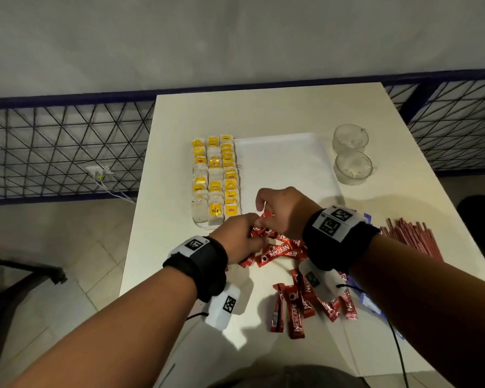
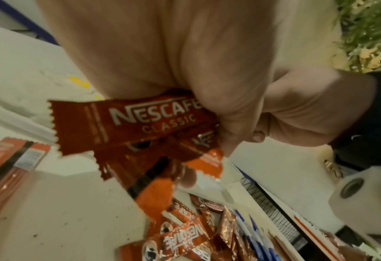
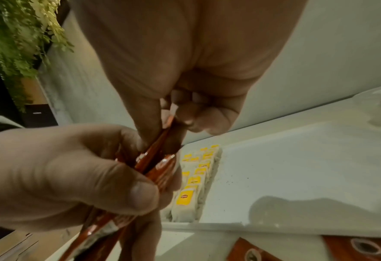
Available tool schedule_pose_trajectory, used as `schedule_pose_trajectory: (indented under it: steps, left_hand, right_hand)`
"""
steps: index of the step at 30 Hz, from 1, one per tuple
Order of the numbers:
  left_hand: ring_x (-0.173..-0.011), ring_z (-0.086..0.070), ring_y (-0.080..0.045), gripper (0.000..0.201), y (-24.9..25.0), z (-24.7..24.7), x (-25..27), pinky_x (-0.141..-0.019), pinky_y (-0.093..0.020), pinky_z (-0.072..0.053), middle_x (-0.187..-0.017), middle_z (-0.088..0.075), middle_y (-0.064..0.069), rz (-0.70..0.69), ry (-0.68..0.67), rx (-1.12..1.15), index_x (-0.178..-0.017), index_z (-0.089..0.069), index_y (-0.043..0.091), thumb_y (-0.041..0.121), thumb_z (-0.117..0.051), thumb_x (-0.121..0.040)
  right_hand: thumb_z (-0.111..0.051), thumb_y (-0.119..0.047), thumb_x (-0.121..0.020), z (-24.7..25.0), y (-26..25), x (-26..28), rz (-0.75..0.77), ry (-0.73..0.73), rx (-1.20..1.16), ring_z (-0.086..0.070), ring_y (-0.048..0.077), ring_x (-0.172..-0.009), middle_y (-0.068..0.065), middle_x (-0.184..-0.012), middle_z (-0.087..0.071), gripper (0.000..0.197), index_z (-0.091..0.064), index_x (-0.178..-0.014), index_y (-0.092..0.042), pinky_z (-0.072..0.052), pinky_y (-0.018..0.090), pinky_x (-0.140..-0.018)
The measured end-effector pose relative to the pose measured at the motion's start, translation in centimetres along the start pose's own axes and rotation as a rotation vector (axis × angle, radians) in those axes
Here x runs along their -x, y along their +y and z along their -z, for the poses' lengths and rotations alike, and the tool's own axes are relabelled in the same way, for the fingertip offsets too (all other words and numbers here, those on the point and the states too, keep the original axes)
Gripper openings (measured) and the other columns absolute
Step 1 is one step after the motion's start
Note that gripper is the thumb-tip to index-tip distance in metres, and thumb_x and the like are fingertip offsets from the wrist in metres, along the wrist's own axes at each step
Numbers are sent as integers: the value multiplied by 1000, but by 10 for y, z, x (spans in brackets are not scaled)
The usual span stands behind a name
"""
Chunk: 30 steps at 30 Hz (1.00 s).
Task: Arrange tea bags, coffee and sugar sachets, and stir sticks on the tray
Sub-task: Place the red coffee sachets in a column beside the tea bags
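From the head view: both hands together over the loose coffee sachets, left hand curled round a gathered bunch of red sticks, right hand pinching the upper end of one of them. Just beyond the knuckles, the white tray, with tea bags already in three rows along its left side and bare floor to the right of them. More sachets scattered near the right wrist; stir sticks off to the right of that forearm; two glass cups beyond the right hand.

At the left wrist: fingers wrapped round several sachets fanned out of line, printed faces mixed. Best to square the ends and turn the logos one way before setting down.

At the right wrist: thumb and forefinger nipping the bunch's top end, left hand clamped lower. Worth tapping the ends level, gripping lightly so no packet creases, then laying the bunch flat in the bare strip just beside the tea bags, parallel to their rows, without nudging them.
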<state>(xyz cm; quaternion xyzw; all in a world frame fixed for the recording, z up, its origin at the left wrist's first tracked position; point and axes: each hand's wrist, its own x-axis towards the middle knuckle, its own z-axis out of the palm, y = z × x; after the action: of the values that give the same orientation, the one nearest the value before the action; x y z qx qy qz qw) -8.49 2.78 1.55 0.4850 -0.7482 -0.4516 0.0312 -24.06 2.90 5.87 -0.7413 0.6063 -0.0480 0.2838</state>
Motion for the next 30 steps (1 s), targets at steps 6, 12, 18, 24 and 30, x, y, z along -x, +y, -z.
schedule_pose_trajectory:
  steps: [6, 12, 18, 24, 30]
  left_hand:
    - [-74, -68, -20, 8, 6, 10, 4, -74, -39, -56, -83, -71, -3, 66, 10, 315, -92, -60, 23, 19, -65, -87]
    - [-86, -62, -30, 23, -19, 27, 0, -69, -27, -41, -86, -65, -7, 437, 409, -21, -85, -60, 18, 40, -63, -88]
    - [-103, -63, -30, 29, -38, -17, -1, -75, -30, -47, -110, -67, -13, 718, 231, -242, -98, -61, 12, 39, -60, -88]
    - [-104, -62, -29, 35, -39, -35, -7, -82, -33, -48, -112, -66, -11, 743, 230, -200, -106, -62, 8, 39, -53, -94]
    - [-92, -61, -28, 29, -34, -28, 5, -73, -29, -43, -95, -66, -8, 637, 320, -70, -96, -63, 11, 39, -59, -88]
  right_hand:
    - [-70, -31, -83, -6, 6, -3, 96, 163, -121, -50, 12, -81, -4, -88, -56, 22, -65, -99, -17, -39, 25, -75]
    - [-52, -37, -94, -13, 37, -5, -53, -230, 242, -52, 20, -110, 0, -117, -57, 28, -58, -118, -24, -39, 28, -88]
    - [-55, -39, -92, -38, 50, -5, 31, -404, 375, -53, 22, -115, 0, -127, -53, 40, -52, -130, -25, -42, 30, -85]
    - [-57, -32, -92, -61, 61, -7, 53, -432, 458, -57, 26, -107, 6, -120, -57, 36, -50, -125, -17, -47, 35, -82]
    - [-55, -22, -91, -70, 56, -10, 35, -408, 489, -57, 28, -106, 7, -116, -57, 30, -53, -121, -15, -49, 38, -80]
